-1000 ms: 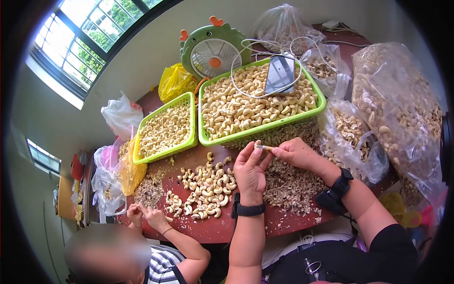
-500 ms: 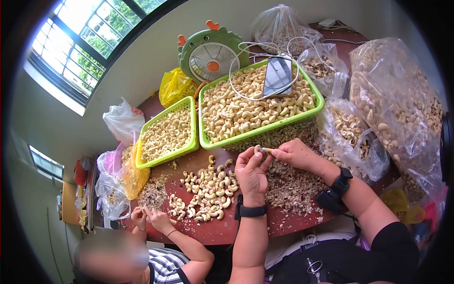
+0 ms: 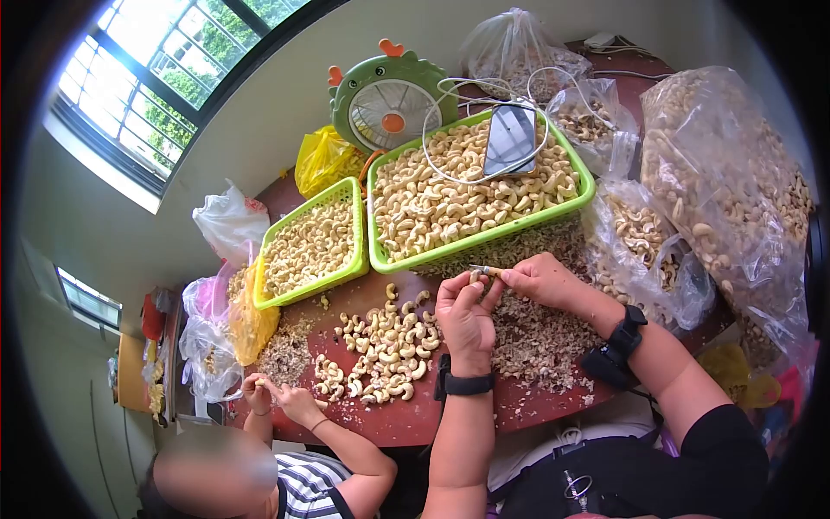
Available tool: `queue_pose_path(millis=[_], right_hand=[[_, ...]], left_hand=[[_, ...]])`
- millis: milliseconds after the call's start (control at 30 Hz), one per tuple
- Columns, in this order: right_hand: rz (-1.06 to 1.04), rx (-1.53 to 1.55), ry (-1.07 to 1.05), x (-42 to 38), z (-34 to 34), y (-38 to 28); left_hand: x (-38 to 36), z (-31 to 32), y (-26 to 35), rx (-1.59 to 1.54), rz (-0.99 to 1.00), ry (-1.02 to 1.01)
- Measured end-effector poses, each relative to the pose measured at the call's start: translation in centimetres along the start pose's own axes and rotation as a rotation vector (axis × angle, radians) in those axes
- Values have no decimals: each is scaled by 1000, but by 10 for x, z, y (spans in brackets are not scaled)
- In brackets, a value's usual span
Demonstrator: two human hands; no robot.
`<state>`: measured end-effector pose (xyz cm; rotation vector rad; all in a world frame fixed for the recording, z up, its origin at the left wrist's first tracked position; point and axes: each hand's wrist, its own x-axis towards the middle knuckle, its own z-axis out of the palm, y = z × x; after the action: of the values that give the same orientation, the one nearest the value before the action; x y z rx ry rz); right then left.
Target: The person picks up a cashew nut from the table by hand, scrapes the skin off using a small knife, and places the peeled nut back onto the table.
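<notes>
Red tabletop [image 3: 389,424], beyond its near edge: left hand [image 3: 469,333] pinches a cashew [image 3: 476,276], right hand [image 3: 546,284] grips a small knife [image 3: 490,271] against it.

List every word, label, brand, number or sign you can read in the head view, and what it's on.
None can be read.
White plastic bag: reddish marks, too blurred to tell if they are print.
Smartphone: dark, glossy face, no characters legible.
Green animal-shaped fan: drawn eyes, no lettering legible.
Black wrist straps: too small to make out any brand.
</notes>
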<state>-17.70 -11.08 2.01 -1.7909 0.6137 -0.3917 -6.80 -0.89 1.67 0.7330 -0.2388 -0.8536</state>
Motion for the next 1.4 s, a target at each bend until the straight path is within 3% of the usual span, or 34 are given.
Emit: queue_pose_path(millis=[633,1000,1400], right_hand=[[0,-2,-21,0,2,2],[12,5,-18,0,0,2],[-2,-27,-3,2,-1,7]], left_hand=[[3,-3,2,59,-62,177],[2,0,6,31,-97,-86],[2,1,5,6,-86,-14]])
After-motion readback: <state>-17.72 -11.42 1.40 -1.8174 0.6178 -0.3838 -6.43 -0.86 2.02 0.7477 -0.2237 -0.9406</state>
